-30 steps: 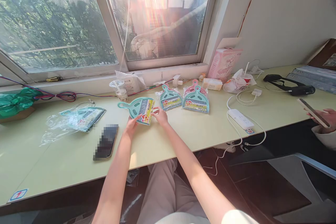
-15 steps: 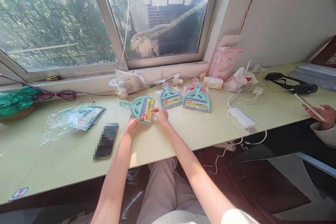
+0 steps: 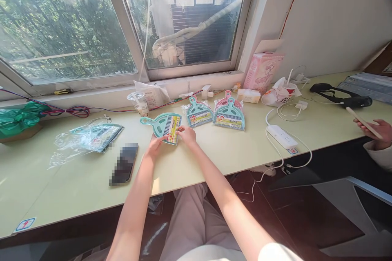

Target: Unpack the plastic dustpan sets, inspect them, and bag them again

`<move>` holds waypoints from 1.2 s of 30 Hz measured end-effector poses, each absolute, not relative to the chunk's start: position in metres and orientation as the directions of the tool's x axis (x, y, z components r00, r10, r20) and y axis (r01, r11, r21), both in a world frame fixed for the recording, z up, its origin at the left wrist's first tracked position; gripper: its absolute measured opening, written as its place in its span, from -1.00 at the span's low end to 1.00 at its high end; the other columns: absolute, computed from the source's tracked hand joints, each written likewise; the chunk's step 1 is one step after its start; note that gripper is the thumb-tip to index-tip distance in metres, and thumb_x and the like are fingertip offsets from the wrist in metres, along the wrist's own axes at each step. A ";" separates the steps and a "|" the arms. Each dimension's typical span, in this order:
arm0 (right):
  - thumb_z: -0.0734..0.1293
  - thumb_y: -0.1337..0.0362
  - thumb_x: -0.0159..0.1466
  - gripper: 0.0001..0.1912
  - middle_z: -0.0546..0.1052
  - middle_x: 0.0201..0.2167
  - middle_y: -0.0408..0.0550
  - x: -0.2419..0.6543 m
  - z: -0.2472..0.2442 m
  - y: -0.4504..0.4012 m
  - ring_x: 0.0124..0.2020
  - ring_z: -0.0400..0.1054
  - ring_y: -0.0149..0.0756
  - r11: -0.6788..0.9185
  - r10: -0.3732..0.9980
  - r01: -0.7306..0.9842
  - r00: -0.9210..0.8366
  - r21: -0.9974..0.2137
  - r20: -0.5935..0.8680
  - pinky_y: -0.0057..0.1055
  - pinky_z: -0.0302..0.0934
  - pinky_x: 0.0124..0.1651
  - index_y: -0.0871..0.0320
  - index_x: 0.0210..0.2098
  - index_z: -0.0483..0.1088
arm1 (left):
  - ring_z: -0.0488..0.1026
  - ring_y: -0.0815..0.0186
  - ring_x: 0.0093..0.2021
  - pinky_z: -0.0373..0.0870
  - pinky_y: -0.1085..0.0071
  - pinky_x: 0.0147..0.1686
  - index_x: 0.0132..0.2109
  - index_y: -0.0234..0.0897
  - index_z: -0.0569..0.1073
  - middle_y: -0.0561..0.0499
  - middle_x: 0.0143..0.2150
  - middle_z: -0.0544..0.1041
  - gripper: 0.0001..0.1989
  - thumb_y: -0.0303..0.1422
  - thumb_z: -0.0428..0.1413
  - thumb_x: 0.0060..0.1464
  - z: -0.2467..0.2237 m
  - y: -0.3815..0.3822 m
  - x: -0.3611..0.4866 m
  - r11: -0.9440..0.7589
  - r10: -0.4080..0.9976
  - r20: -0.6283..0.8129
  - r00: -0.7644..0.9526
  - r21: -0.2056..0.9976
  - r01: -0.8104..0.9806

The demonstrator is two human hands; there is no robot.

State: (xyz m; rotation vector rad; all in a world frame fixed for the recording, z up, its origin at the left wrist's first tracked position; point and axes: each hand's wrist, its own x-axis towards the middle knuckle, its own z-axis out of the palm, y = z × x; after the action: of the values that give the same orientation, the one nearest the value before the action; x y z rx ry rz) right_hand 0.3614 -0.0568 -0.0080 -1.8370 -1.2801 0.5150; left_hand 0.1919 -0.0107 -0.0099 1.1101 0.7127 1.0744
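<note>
A mint-green dustpan and brush set (image 3: pixel 160 125) with a yellow printed label is held at an angle just over the table, its handle toward the left. My left hand (image 3: pixel 154 145) grips its lower edge, thumb on the label. At the right edge of the label, my right hand (image 3: pixel 187 135) has its fingers pinched together on the set. Behind my right hand lies a wrapped mint set (image 3: pixel 199 113). Beside that one is another mint set (image 3: pixel 230 115) with a pink dustpan (image 3: pixel 228 95) partly hidden behind it. A set in loose clear plastic (image 3: pixel 97 136) lies at the left.
A phone (image 3: pixel 123 164) lies left of my arms. A drink cup (image 3: pixel 139 104) stands by the window. To the right are a power strip (image 3: pixel 281 137) with trailing cables, a pink box (image 3: pixel 263 71) and a black headset (image 3: pixel 339 97). Another person's hand (image 3: pixel 379 132) holds a phone.
Almost nothing differs. My hands keep their hold on the dustpan set, and the view has shifted very slightly.
</note>
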 end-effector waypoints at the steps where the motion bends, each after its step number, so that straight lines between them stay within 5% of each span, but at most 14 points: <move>1: 0.39 0.17 0.19 -0.87 0.62 -0.28 -0.21 0.361 -0.008 -0.057 -0.21 0.46 -0.27 -0.150 0.909 0.574 0.401 -0.805 0.116 -0.40 0.20 -0.21 -0.04 -0.25 0.52 | 0.54 0.14 -0.05 0.49 0.28 -0.11 0.12 -0.21 0.40 -0.09 -0.06 0.59 -0.29 -0.52 0.36 -0.25 -0.010 -0.011 0.192 0.073 0.937 0.045 0.348 0.945 -0.319; 10: 0.38 0.17 0.18 -0.87 0.62 -0.28 -0.22 0.361 -0.006 -0.059 -0.21 0.46 -0.25 -0.149 0.910 0.564 0.400 -0.812 0.111 -0.39 0.20 -0.22 -0.04 -0.25 0.49 | 0.53 0.16 -0.06 0.49 0.33 -0.12 0.04 -0.24 0.46 -0.07 -0.04 0.58 -0.38 -0.53 0.36 -0.27 -0.014 -0.008 0.193 0.079 0.942 0.040 0.333 0.938 -0.336; 19: 0.40 0.23 0.17 -0.58 0.61 -0.28 -0.27 0.360 -0.003 -0.062 -0.19 0.47 -0.31 -0.152 0.892 0.526 0.437 -0.837 0.113 -0.40 0.20 -0.22 -0.04 0.00 0.25 | 0.49 0.10 0.04 0.45 0.22 -0.01 0.14 -0.19 0.37 -0.07 0.04 0.54 -0.25 -0.47 0.37 -0.27 -0.015 -0.007 0.192 0.087 0.948 0.007 0.317 0.955 -0.283; 30: 0.39 0.19 0.16 -0.78 0.56 -0.35 -0.26 0.359 -0.012 -0.058 -0.26 0.44 -0.29 -0.133 0.856 0.534 0.486 -0.835 0.174 -0.37 0.21 -0.19 0.00 -0.25 0.28 | 0.51 0.12 -0.01 0.47 0.25 -0.05 0.09 -0.26 0.41 -0.11 0.00 0.56 -0.32 -0.45 0.35 -0.28 -0.014 -0.009 0.196 0.064 0.940 0.035 0.341 0.959 -0.276; 33: 0.44 0.18 0.06 -0.65 0.53 -0.17 -0.14 0.357 -0.020 -0.051 -0.15 0.42 -0.28 -0.084 0.801 0.412 0.569 -0.907 0.185 -0.35 0.25 -0.10 0.03 -0.21 0.27 | 0.53 0.15 -0.03 0.47 0.27 -0.06 0.06 -0.27 0.43 -0.10 -0.03 0.58 -0.34 -0.47 0.35 -0.29 -0.014 -0.009 0.197 0.079 0.944 0.027 0.328 0.948 -0.307; 36: 0.45 0.14 0.00 -0.48 0.50 -0.05 -0.01 0.354 -0.030 -0.043 -0.16 0.43 -0.28 0.044 0.830 0.083 0.551 -0.996 0.082 -0.33 0.33 -0.12 0.07 -0.07 0.27 | 0.52 0.14 -0.01 0.46 0.26 -0.03 0.06 -0.27 0.43 -0.10 -0.05 0.59 -0.35 -0.47 0.34 -0.28 -0.012 -0.011 0.198 0.074 0.949 0.041 0.313 0.935 -0.346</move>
State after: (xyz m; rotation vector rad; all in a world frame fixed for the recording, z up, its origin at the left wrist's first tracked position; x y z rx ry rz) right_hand 0.3542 -0.0434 -0.0295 -1.4310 -0.8415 0.6894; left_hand 0.1979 -0.0114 -0.0121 1.0660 0.7240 1.1122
